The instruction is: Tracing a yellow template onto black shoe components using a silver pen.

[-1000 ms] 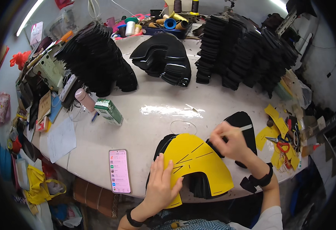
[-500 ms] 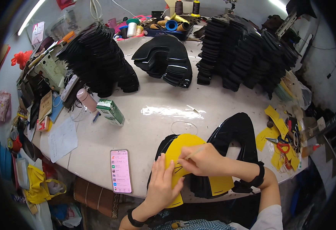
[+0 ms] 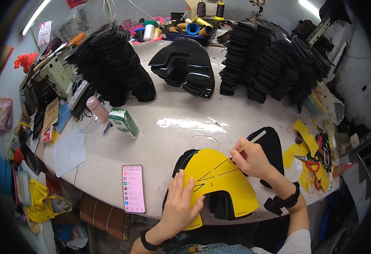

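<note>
A yellow arched template (image 3: pixel 200 163) with slit lines lies over a stack of black curved pieces (image 3: pixel 222 206) at the table's near edge. My left hand (image 3: pixel 178 203) rests flat on the template's left leg, fingers stretched out. In my right hand (image 3: pixel 252 161), pinched between the fingers, is a slim pale pen (image 3: pixel 255 140). Its tip is at the template's upper right part, near a long slit. Just to the right is a second stack of black pieces (image 3: pixel 271 146), partly hidden by my right hand and forearm.
A phone (image 3: pixel 134 188) lies left of the template, beyond it a green carton (image 3: pixel 124 122) and a pink bottle (image 3: pixel 97 108). Tall black stacks (image 3: pixel 109 63) line the back, with thread spools (image 3: pixel 149 30) behind. Scissors (image 3: pixel 310 163) and yellow pieces (image 3: pixel 294 154) sit at right.
My right hand has moved right and up with the pen, from the template's middle to its upper right, uncovering the slits. My left hand has stayed in place.
</note>
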A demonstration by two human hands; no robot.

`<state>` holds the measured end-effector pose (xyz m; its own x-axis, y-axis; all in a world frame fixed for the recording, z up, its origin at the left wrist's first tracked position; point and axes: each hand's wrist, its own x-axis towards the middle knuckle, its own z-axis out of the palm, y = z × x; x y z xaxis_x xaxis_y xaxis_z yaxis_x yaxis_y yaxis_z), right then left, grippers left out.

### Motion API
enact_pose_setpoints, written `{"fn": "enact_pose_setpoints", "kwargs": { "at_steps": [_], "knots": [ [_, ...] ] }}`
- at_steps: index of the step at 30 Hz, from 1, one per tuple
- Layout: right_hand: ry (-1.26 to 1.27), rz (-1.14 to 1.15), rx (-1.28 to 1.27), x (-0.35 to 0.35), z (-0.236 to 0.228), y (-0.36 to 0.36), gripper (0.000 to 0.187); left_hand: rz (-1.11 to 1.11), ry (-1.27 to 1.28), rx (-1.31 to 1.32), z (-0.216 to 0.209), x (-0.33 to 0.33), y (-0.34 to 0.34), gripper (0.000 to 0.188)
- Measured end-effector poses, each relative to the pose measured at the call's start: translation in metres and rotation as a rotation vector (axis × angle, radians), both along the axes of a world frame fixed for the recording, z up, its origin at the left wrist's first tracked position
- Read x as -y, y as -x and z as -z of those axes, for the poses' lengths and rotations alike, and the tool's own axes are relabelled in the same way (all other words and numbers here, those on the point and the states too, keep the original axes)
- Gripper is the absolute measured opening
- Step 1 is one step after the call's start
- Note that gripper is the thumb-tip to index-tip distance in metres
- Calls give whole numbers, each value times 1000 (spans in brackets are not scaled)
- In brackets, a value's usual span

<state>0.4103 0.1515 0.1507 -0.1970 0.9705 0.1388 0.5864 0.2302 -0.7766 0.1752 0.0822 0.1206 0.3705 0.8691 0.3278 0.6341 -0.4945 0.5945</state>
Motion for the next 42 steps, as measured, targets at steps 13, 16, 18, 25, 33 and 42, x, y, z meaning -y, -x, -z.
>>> {"fn": "enact_pose_setpoints", "kwargs": {
  "at_steps": [13, 16, 18, 25, 33, 42],
  "knots": [
    [-113, -385, -48, 14, 3, 63, 13, -24, 0, 65, 3, 1, 3, 57],
    [-145, -391, 6, 14, 4, 64, 13, -27, 5, 74, 3, 2, 3, 57],
    [-249, -415, 41, 14, 4, 65, 13, -28, 11, 76, 3, 2, 3, 57],
    [-117, -370, -73, 14, 10, 62, 13, -34, 17, 100, 4, 1, 3, 58],
    [-432, -496, 98, 11, 16, 68, 14, -25, 9, 106, 3, -2, 9, 63],
    [26, -408, -173, 14, 3, 66, 15, -55, 68, 35, -2, -5, 19, 77]
  ]
}}
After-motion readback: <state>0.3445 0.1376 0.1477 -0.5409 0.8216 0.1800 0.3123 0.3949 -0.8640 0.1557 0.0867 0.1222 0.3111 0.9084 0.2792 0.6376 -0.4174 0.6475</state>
